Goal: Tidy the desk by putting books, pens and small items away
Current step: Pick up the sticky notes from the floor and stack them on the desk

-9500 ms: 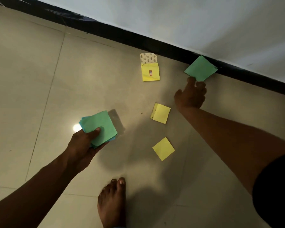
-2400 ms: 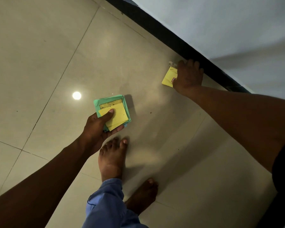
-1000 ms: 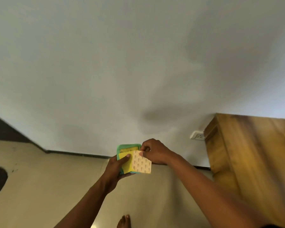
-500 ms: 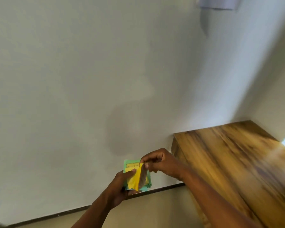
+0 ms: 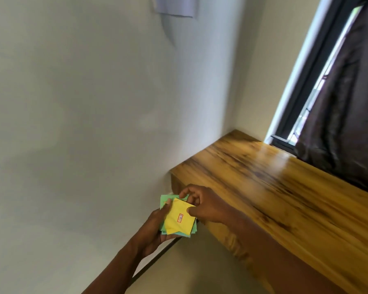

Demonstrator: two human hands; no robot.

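Item: loose stack of green and yellow square paper notes (image 5: 179,219), at 7 o'clock off wooden surface (image 5: 285,187); left hand (image 5: 155,228) grip cupped under stack, thumb on top; right hand (image 5: 204,205) grip pinching top yellow sheet's edge; likely light, limp, slide-prone; hold flat faces, squeeze edges.

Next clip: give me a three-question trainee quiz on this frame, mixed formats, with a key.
1. True or false: the stack of sticky notes lies flat on the wooden desk.
2. Which colour is the top sheet of the stack? A red, B yellow, C white.
3. Fill in: the left hand holds the stack from below while the right hand touches its ____ sheet.

Key: 1 false, it is held in the air beside the desk's end; 2 B; 3 top.
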